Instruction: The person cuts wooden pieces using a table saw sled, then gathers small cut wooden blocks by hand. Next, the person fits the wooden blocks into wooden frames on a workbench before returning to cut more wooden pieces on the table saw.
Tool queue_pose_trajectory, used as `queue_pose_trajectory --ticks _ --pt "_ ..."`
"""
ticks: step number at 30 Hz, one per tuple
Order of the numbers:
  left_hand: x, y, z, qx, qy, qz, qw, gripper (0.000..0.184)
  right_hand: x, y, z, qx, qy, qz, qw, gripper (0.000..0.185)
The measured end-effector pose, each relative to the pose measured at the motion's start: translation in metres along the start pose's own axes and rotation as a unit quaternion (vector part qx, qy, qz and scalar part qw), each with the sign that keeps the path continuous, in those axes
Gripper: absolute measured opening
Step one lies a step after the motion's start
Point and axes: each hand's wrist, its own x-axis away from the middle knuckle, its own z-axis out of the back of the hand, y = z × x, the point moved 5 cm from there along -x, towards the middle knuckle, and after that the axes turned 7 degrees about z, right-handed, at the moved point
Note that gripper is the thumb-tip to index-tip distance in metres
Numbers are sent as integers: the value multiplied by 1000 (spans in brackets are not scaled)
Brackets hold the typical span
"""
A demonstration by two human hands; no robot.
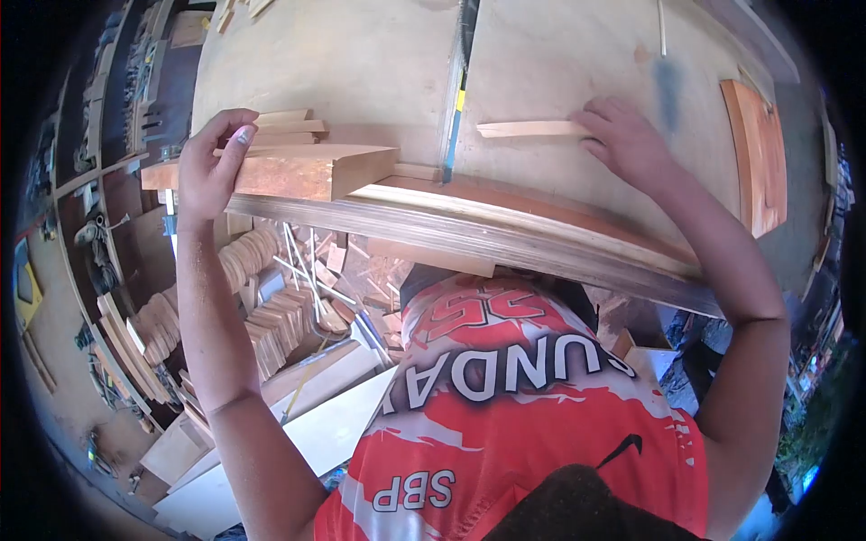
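My left hand (216, 164) is closed at the left ends of several thin wooden strips (293, 126), with the thumb uppermost. Its wrist crosses a thick wooden block (289, 173) lying along the near edge of the worktable. Part of the grip is hidden behind my own fingers. On the other side, my right hand (627, 140) pinches the right end of one pale wooden strip (532, 129), which lies across the table surface and points left. Beneath this strip, a long reddish board (532, 209) runs along the table's front edge.
The plywood worktable (361, 68) has a dark slot (466, 45) through its middle. An orange-brown wood plank (756, 158) is at the right. Below the table are stacked wood pieces (275, 329) and offcuts. Shelves with tools (99, 135) stand at the left.
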Motion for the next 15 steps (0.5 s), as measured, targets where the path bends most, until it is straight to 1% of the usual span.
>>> queue_pose_trajectory --ticks 2,3,4,5,6,8,9,11,12,14,15 --pt "1 5 1 -16 -2 1 1000 30 3 7 -20 -78 -113 -3 990 35" --pt "1 5 0 -17 0 7 1000 30 -4 -2 -14 -81 -115 3 990 35" --pt "1 8 0 -15 20 -11 1000 28 -5 -12 -10 -190 -197 -92 957 32" --pt "2 9 1 -14 40 -30 999 27 1 -22 -12 -292 -276 -185 897 30" --pt "2 8 1 -15 38 -27 999 27 5 -28 -13 -295 -278 -184 896 30" --pt "1 6 1 -24 5 -6 1000 30 10 -39 -18 -342 -293 -164 878 21" --pt "1 5 1 -24 5 -4 1000 30 11 -42 -18 -343 -294 -163 877 21" --pt "1 5 1 -23 6 -15 1000 30 6 -48 -16 -333 -255 -123 899 14" --pt "1 4 0 -23 5 -14 1000 30 6 -50 -19 -334 -257 -124 898 14" --pt "1 2 1 -17 2 -11 1000 30 -2 -55 -18 -299 -179 -83 934 12" --pt "1 2 0 -17 1 -10 1000 30 -4 -56 -21 -300 -179 -84 933 12"
